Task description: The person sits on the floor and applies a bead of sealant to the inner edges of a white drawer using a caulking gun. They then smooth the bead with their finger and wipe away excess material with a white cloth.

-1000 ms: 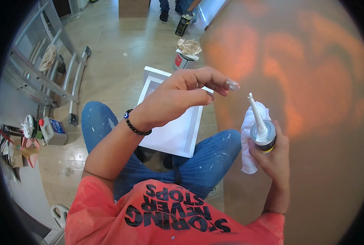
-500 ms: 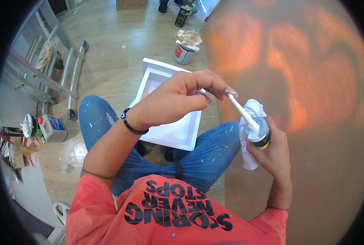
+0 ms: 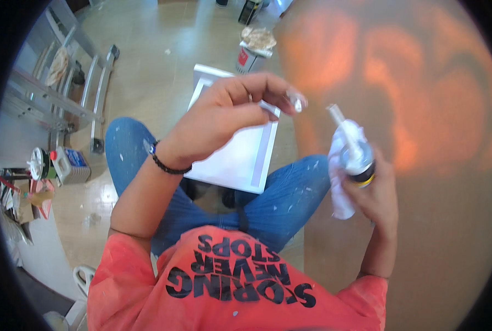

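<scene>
My right hand [image 3: 385,193] grips a sealant cartridge [image 3: 360,171] with a long white nozzle [image 3: 339,118] tilted up and to the left. A crumpled white cloth [image 3: 342,198] sits against the cartridge on its left, partly in the same grasp. My left hand [image 3: 218,113] hovers over a white box-shaped frame [image 3: 259,179], its fingers bent and thumb apart. White paste [image 3: 297,105] clings to its index fingertip, away from the nozzle tip. The frame lies between my knees, partly hidden by the left hand and forearm.
A brown sheet-like surface [image 3: 422,237] spreads along my right. Beyond the frame stands a paint can [image 3: 248,59] with a stained covering, and a dark tin [image 3: 249,11] behind it. An aluminium ladder [image 3: 86,105] and a plastic jug [image 3: 72,165] are on the left.
The nozzle tip and my left fingertip have come apart; the cartridge and cloth moved slightly right. White paste now shows more plainly on the left index finger. The whole view has shifted a little.
</scene>
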`<state>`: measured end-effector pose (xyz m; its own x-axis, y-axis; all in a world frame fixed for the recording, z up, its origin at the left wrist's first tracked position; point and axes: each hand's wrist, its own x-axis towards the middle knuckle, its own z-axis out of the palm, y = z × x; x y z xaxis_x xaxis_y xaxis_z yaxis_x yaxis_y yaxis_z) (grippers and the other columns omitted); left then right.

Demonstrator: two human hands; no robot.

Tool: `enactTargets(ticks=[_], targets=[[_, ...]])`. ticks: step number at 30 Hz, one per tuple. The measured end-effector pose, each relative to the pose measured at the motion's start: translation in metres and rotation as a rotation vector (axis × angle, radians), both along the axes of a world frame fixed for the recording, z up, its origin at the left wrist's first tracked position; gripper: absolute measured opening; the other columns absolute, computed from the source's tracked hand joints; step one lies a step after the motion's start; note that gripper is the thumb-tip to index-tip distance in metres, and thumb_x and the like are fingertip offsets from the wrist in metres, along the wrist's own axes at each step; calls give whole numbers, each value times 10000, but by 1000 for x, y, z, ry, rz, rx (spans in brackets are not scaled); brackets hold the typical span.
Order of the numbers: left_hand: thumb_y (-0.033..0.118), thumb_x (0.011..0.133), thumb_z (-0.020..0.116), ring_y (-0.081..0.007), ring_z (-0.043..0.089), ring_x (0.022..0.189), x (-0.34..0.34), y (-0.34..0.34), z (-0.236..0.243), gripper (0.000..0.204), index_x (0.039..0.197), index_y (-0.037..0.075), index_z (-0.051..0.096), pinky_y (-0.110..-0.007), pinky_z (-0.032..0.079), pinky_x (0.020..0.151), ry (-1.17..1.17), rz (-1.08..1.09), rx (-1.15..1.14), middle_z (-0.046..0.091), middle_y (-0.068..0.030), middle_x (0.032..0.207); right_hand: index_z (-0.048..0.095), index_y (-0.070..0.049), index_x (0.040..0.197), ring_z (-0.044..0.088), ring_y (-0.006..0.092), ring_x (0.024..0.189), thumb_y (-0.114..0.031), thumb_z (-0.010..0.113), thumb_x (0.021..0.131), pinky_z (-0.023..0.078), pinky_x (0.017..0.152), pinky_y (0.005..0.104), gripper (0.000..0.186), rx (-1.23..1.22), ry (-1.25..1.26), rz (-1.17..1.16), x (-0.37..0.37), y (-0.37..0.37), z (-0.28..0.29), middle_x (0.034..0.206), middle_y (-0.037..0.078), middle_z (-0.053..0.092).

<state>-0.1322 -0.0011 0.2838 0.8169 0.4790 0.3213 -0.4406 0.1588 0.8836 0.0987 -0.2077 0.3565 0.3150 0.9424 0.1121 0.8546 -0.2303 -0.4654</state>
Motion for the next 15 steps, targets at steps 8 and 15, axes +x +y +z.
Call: enactTargets(ticks=[8, 15], targets=[[57, 924, 544, -145, 640, 1020, 13, 6, -112, 391, 1298, 42, 659, -270, 497, 908, 513, 397, 109, 690, -64, 1098, 592, 38, 1325, 646, 177, 1086, -122, 780, 896, 500, 980, 330, 495, 389, 121, -136, 65, 37, 32, 1206, 107, 658], [130, 938, 580, -222, 676, 841, 75, 6, -246, 416, 1346, 119, 653, -345, 557, 806, 770, 660, 276, 697, -125, 990, 688, 46, 1148, 661, 155, 1011, -143, 863, 821, 517, 916, 313, 417, 746, 86, -131, 83, 123, -23, 1100, 91, 693]])
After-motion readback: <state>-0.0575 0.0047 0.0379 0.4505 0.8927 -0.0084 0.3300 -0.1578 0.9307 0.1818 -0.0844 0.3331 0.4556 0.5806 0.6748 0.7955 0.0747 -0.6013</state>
